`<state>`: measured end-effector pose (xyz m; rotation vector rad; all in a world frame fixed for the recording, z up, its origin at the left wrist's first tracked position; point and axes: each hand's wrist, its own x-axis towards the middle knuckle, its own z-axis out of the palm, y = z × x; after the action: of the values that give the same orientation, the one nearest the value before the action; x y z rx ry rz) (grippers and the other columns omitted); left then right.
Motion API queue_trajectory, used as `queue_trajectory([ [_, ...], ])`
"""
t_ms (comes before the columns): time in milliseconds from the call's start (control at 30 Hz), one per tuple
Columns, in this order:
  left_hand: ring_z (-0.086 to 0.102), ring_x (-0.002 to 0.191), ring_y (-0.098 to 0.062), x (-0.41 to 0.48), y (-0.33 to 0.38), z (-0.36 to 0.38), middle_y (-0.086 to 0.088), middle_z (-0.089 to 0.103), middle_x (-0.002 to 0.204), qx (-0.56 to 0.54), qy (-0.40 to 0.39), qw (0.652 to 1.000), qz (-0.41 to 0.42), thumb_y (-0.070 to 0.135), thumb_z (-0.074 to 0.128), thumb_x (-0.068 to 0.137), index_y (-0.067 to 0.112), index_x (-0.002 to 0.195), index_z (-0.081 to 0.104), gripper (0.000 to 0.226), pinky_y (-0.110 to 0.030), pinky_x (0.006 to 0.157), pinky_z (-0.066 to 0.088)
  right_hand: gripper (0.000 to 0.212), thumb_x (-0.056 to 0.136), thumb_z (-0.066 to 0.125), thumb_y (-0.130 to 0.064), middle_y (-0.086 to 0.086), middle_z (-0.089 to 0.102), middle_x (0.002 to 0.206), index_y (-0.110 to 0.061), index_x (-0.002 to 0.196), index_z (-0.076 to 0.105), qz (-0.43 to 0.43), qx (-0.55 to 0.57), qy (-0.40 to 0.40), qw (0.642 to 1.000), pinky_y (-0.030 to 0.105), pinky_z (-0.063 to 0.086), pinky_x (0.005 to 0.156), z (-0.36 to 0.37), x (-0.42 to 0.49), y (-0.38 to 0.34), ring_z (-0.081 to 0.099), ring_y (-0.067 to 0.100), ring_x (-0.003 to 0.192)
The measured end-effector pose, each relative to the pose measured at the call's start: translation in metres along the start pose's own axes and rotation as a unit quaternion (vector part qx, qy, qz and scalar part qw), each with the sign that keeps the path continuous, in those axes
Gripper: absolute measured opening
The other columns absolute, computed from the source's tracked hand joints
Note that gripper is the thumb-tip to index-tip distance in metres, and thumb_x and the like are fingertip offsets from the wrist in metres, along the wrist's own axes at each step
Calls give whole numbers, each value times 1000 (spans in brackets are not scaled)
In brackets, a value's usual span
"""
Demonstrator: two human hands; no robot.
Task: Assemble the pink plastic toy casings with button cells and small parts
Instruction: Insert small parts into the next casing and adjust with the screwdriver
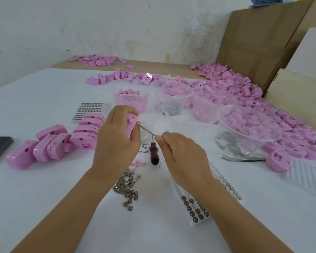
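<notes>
The left hand (115,136) is curled round one pink casing (130,122). It holds the casing up off the table (44,207), likely so the side being worked on faces the other hand. The right hand (182,156) pinches a thin metal rod (147,129) between thumb and finger. The tip of the rod meets the casing right by the left fingers. It looks like the rod is poking a small part into place, but that part is too small to see.

Loose button cells (130,192) lie in a heap just under the hands, close enough to grab fast. More cells sit in a tray (192,223) by the right arm. A screwdriver (153,154) with a dark handle lies between the hands, kept ready. Clear tubs (275,136) of pink parts stand behind. A bunch of casings (51,145) lies to the left, probably the done ones.
</notes>
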<state>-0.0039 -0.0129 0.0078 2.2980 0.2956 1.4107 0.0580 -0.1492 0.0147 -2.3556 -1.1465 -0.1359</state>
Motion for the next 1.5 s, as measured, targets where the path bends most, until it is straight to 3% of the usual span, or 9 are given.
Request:
queue_trajectory([
  [133, 36, 74, 0, -3, 1, 3, 0, 50, 85, 12, -10, 1000, 6, -10, 62, 75, -1, 92, 57, 20, 1, 69, 32, 43, 92, 9, -53, -5, 28, 53, -23, 62, 19, 2, -114, 29, 993, 26, 19, 44, 3, 1, 3, 28, 13, 47],
  [267, 46, 75, -12, -2, 4, -1, -15, 57, 80, 7, 13, 996, 85, -10, 62, 77, -7, 89, 56, 13, -12, 68, 35, 59, 97, 32, -48, -7, 31, 38, -22, 44, 32, 19, 146, -56, 988, 22, 22, 45, -5, 5, 8, 27, 8, 36],
  [433, 49, 81, -16, -2, 11, -1, -20, 58, 83, -16, 45, 989, 140, -9, 60, 80, -11, 90, 56, 11, -3, 80, 35, 43, 93, 42, -45, -9, 23, 43, -20, 58, 46, 125, 481, -293, 817, 11, 14, 36, -28, 4, 14, 14, 6, 35],
  [600, 37, 79, 0, -4, 3, 2, -13, 55, 90, 2, 9, 1000, -8, -9, 61, 77, -5, 98, 55, 22, 5, 73, 28, 35, 100, 37, -33, -11, 39, 47, -19, 69, 36, -20, 101, -51, 993, 17, 27, 45, -9, 2, 2, 37, 6, 43],
  [700, 36, 78, 1, -6, 1, 5, -3, 50, 90, 1, -16, 1000, -18, -9, 64, 77, -3, 98, 55, 24, 6, 71, 28, 30, 100, 25, -41, -6, 29, 58, -21, 77, 27, -46, -109, 43, 992, 26, 24, 47, -4, 0, 5, 31, 14, 52],
  [933, 41, 78, -2, -5, 3, 3, -3, 53, 89, -14, -3, 1000, -3, -2, 61, 77, -2, 96, 56, 20, 3, 71, 31, 48, 98, 39, -39, -18, 50, 44, -26, 52, 30, -12, 107, 18, 994, 19, 24, 45, 0, 3, 7, 38, 9, 43],
  [1100, 49, 81, -16, -3, 7, 0, -19, 59, 84, -14, 21, 996, 80, -10, 62, 78, -9, 91, 56, 14, -7, 74, 35, 53, 98, 45, -34, -11, 29, 35, -16, 47, 47, 106, 428, -170, 882, 12, 18, 34, -14, 6, 9, 19, 5, 31],
  [1367, 50, 82, -20, -1, 10, -3, -22, 58, 84, -40, 46, 989, 132, -14, 61, 78, -10, 93, 55, 17, -12, 79, 38, 46, 84, 44, -48, -11, 22, 41, -22, 46, 44, 159, 562, -363, 726, 10, 14, 32, -24, 3, 8, 15, 2, 31],
  [1500, 48, 83, -15, -3, 7, 2, -20, 58, 87, -5, 23, 998, 65, -13, 61, 77, -9, 94, 56, 18, -3, 78, 33, 49, 98, 37, -43, -11, 36, 37, -21, 55, 40, 83, 332, -146, 928, 15, 25, 39, -8, 3, 2, 30, 5, 33],
])
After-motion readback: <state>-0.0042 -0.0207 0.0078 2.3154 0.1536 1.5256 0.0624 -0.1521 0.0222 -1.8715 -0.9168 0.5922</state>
